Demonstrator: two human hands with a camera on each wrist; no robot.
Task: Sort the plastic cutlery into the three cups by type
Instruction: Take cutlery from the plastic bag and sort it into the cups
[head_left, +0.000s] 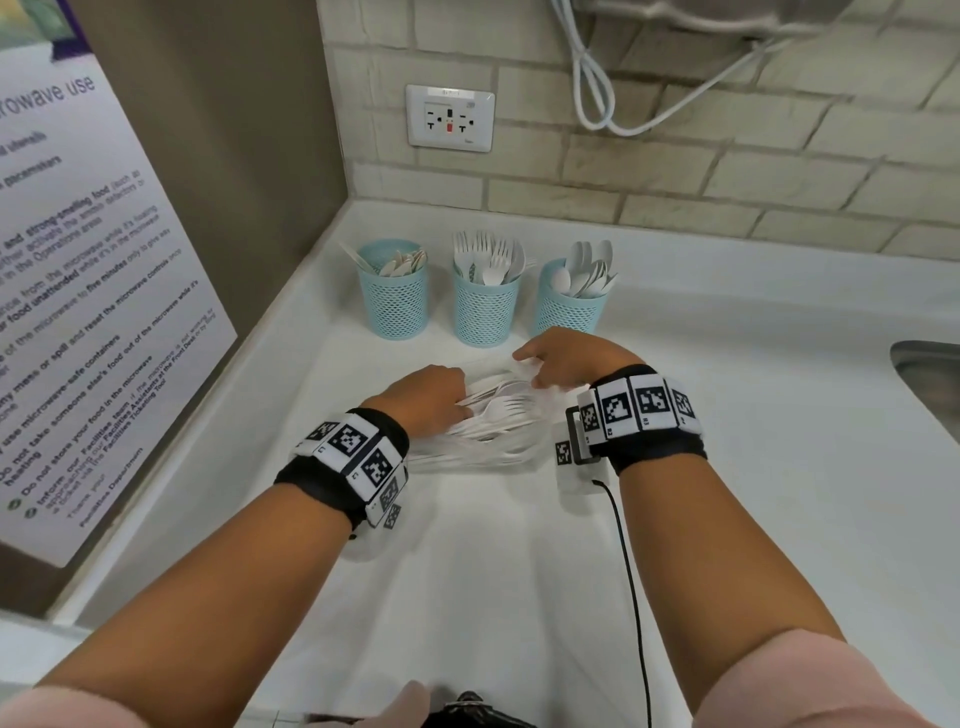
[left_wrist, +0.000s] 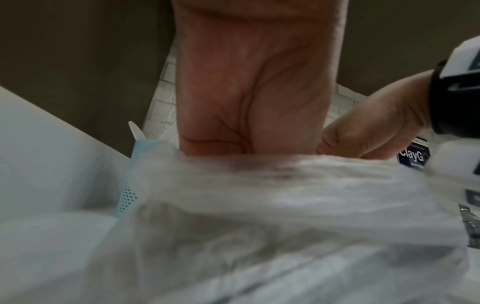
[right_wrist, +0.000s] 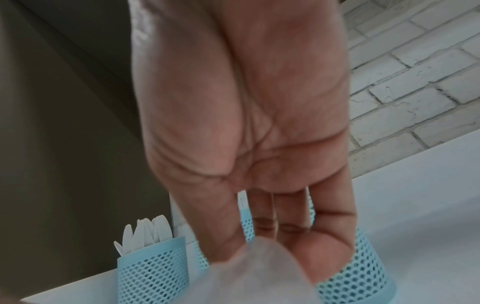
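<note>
Three blue mesh cups stand in a row at the back: the left cup (head_left: 395, 296) holds knives, the middle cup (head_left: 485, 309) forks, the right cup (head_left: 569, 309) spoons. In front of them lies a clear plastic bag (head_left: 488, 457) with several white forks and spoons (head_left: 498, 408) in it. My left hand (head_left: 460, 410) reaches into the bag's mouth, its fingers curled round the cutlery handles and partly hidden. My right hand (head_left: 530, 369) pinches the bag's upper edge. In the right wrist view, thumb and fingers pinch the clear film (right_wrist: 259, 267). The blurred bag (left_wrist: 285, 205) fills the left wrist view.
The white counter (head_left: 519, 571) meets a brown side wall with a notice (head_left: 88, 291) on the left. A brick wall with a socket (head_left: 450, 118) stands behind. A steel sink (head_left: 930, 384) begins at the right edge. A black cable (head_left: 631, 582) hangs from my right wristband.
</note>
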